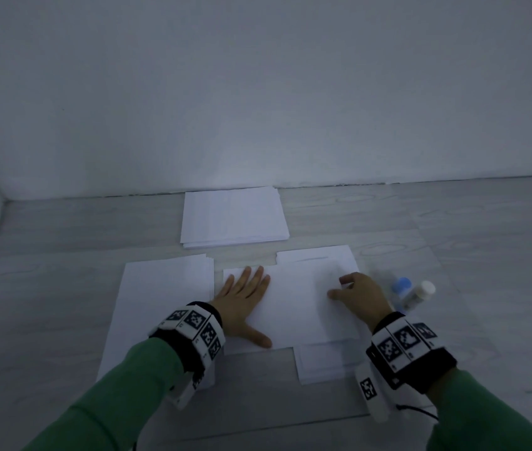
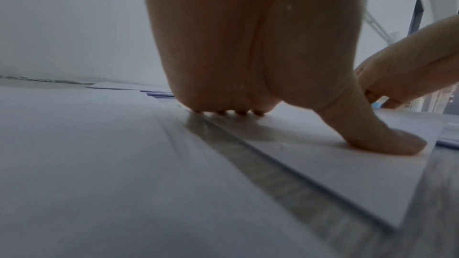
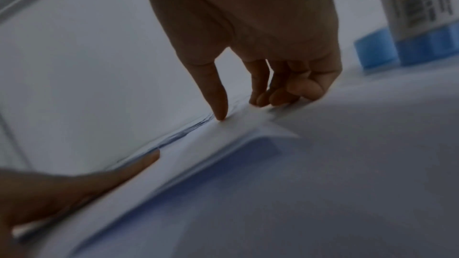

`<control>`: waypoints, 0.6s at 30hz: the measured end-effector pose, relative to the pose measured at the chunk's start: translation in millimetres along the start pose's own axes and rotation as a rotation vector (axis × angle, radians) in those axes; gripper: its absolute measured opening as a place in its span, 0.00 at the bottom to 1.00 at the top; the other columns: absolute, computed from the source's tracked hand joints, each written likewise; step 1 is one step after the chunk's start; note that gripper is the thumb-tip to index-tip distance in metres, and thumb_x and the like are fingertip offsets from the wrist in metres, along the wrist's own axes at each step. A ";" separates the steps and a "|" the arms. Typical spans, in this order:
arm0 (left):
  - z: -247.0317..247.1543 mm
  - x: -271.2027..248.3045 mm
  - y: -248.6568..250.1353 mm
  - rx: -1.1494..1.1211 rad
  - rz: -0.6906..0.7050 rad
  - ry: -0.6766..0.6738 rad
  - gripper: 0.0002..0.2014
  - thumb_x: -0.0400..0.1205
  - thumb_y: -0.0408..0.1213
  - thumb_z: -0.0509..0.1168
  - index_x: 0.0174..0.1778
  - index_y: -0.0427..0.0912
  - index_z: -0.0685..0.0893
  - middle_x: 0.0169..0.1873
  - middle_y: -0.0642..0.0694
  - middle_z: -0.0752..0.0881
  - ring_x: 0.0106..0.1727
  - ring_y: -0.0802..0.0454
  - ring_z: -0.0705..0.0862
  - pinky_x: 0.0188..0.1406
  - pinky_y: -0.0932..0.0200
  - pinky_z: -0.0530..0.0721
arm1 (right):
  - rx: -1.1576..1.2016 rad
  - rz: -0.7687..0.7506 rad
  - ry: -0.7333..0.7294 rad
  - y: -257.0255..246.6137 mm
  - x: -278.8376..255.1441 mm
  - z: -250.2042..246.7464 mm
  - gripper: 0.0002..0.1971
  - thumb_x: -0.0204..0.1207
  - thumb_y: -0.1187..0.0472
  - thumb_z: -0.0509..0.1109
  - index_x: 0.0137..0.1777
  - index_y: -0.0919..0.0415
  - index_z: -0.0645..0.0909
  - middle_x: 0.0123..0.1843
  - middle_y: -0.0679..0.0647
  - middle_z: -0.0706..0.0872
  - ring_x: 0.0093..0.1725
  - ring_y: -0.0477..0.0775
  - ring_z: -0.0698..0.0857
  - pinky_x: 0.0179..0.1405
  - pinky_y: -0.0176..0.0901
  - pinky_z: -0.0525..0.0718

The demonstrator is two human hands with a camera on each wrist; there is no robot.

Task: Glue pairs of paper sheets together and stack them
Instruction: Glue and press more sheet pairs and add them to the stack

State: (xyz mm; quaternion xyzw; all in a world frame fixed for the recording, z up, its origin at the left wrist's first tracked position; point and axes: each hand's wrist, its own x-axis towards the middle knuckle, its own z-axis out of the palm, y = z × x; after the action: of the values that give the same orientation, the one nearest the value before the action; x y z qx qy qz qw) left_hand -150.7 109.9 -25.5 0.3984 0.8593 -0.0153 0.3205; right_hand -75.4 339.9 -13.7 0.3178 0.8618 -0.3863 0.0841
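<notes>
**Both hands pressing a sheet on the table**

The table (image 1: 453, 222) is carrying three paper piles: a far stack (image 1: 233, 216), a left pile (image 1: 160, 297) and a right pile (image 1: 320, 366). A top sheet (image 1: 293, 307) is lying across the right pile. The left hand (image 1: 241, 301) is pressing it flat, fingers straight, grasping nothing. The right hand (image 1: 360, 296) is touching it with loosely curled fingertips, index extended. Two glue bottles (image 1: 415, 292) are standing just beside that hand.

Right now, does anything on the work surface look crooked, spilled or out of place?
No spill or damage shows. The sheet under both hands lies across the pile beneath it, whose ends stick out beyond its far and near edges. Two glue bottles stand close beside the right hand, blurred.
</notes>
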 end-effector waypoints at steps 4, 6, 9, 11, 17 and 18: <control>0.6 -0.6 0.0 -0.004 0.003 0.005 0.61 0.70 0.69 0.64 0.78 0.43 0.26 0.77 0.46 0.23 0.77 0.49 0.22 0.72 0.50 0.24 | 0.122 0.018 0.030 -4.2 2.1 0.4 0.21 0.70 0.60 0.76 0.61 0.64 0.77 0.61 0.60 0.81 0.54 0.55 0.79 0.53 0.44 0.77; 0.4 -0.8 0.0 -0.010 0.005 0.007 0.61 0.70 0.69 0.64 0.78 0.43 0.26 0.77 0.46 0.23 0.76 0.50 0.22 0.72 0.51 0.23 | 0.163 0.016 0.042 -5.8 1.8 0.2 0.19 0.68 0.62 0.77 0.56 0.60 0.74 0.60 0.60 0.79 0.52 0.55 0.77 0.50 0.45 0.75; 0.1 -0.8 0.3 -0.010 0.006 0.008 0.61 0.71 0.69 0.64 0.78 0.43 0.26 0.77 0.46 0.23 0.76 0.50 0.22 0.71 0.51 0.23 | 0.195 0.023 0.040 -8.3 1.0 -0.1 0.23 0.67 0.65 0.78 0.58 0.61 0.72 0.62 0.63 0.76 0.55 0.58 0.76 0.48 0.45 0.74; 0.0 -1.2 0.2 -0.010 0.007 0.008 0.61 0.71 0.69 0.64 0.78 0.43 0.26 0.77 0.46 0.23 0.76 0.50 0.22 0.71 0.51 0.23 | 0.197 0.037 0.033 -10.1 0.3 0.5 0.29 0.67 0.66 0.78 0.66 0.62 0.70 0.65 0.64 0.74 0.61 0.61 0.76 0.53 0.47 0.76; -0.3 -2.0 1.1 -0.009 0.004 0.008 0.61 0.71 0.69 0.64 0.78 0.43 0.26 0.77 0.46 0.23 0.76 0.49 0.22 0.72 0.50 0.23 | 0.215 0.096 0.010 -11.8 2.1 5.8 0.32 0.68 0.66 0.77 0.72 0.68 0.71 0.69 0.63 0.78 0.66 0.63 0.77 0.66 0.52 0.77; -0.6 -2.1 1.3 -0.010 0.003 0.008 0.61 0.71 0.68 0.64 0.78 0.43 0.26 0.77 0.46 0.23 0.76 0.49 0.22 0.72 0.50 0.24 | 0.216 0.092 0.010 -11.7 2.6 6.6 0.30 0.68 0.66 0.77 0.70 0.69 0.73 0.67 0.63 0.79 0.65 0.63 0.78 0.65 0.52 0.78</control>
State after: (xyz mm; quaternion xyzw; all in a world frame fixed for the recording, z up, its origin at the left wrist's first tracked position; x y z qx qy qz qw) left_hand -149.1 109.6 -23.5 0.3981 0.8600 -0.0088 0.3191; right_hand -85.2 330.5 -12.1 0.3664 0.8001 -0.4709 0.0627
